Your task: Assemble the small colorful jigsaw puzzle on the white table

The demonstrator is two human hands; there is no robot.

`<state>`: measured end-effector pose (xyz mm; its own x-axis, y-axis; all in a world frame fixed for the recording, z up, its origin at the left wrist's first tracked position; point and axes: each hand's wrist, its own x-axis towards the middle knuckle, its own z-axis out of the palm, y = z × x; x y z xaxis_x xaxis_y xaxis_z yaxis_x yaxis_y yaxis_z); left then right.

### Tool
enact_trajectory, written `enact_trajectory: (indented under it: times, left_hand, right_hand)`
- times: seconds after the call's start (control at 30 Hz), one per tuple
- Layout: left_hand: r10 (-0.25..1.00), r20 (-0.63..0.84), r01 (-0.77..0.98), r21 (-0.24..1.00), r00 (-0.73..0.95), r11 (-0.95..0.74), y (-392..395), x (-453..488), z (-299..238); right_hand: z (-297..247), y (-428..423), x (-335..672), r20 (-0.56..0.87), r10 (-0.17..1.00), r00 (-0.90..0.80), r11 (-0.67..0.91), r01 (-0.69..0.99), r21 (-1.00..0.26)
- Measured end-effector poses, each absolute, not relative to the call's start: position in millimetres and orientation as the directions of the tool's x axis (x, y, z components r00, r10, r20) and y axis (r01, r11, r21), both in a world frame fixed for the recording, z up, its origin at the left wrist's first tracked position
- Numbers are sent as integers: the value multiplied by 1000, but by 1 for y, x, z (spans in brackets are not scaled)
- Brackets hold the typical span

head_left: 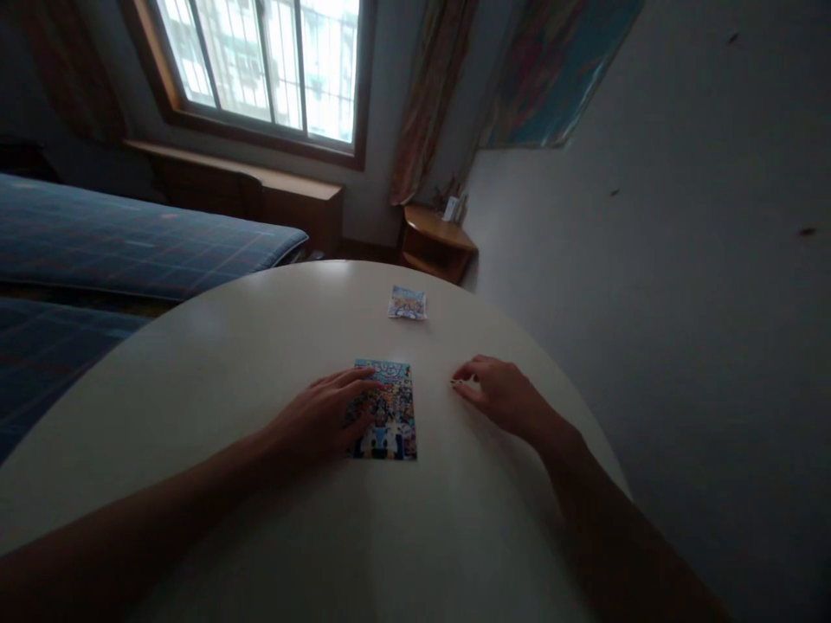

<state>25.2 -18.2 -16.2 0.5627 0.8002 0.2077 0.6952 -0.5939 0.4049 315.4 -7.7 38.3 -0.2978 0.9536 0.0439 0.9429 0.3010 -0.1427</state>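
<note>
A colourful picture card lies flat near the middle of a round white table. My left hand rests on the card's left edge with its fingers stretched out flat. To the right of the card, my right hand sits on the tabletop with its fingers curled and the tips pinched together on something tiny that I cannot make out. A smaller colourful packet lies farther back on the table, beyond both hands.
A bed with a blue checked cover stands left of the table. A wooden corner shelf sits behind it below the curtain. A plain wall runs close along the table's right side. The window is at the back.
</note>
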Motion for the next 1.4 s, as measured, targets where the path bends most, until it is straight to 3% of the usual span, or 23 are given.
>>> enact_trajectory:
  times: [0.17,0.47,0.57,0.8,1.03,1.2,1.4]
  left_hand:
    - [804,216,703,397,554,-590,-18,25,-18]
    - [792,257,683,404,554,-609,-18,24,-21]
    - [802,243,690,413,545,-594,-18,24,-20]
    - [827,248,689,462,504,-558,-19,27,-15]
    - [842,302,569,630,447,-528,-24,33,-8]
    - [891,217,350,862,399,-367,-30,41,-4]
    - [897,170,250,924,409,-290,-31,43,-2]
  right_hand:
    - [31,7,343,-107,986,-131,88,938,-335]
    - [23,7,335,-64,967,-246,208,910,-358]
    - [27,4,331,-47,959,-278,246,908,-340]
    - [38,-5,307,67,965,-253,260,956,-133]
    - [26,-17,280,261,830,-493,555,675,-487]
    - [17,-25,266,334,743,-580,654,525,-545]
    - [20,-26,261,347,749,-565,638,471,-609]
